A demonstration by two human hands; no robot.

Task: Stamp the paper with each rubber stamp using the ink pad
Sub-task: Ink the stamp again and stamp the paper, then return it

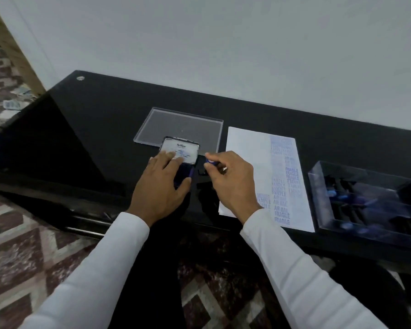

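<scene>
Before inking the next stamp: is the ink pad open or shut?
Open: the ink pad has its labelled lid raised at the back, with the left hand resting on it.

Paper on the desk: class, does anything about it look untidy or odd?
Yes. On the paper, the blue stamp prints crowd into a band along its right side, overlapping and partly smudged, so many words cannot be read, while the left half is bare. The sheet also lies at a slant to the table edge.

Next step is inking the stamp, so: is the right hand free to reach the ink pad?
Probably yes. The right hand pinches the stamp just beside the ink pad, though the left hand rests over much of it.
</scene>
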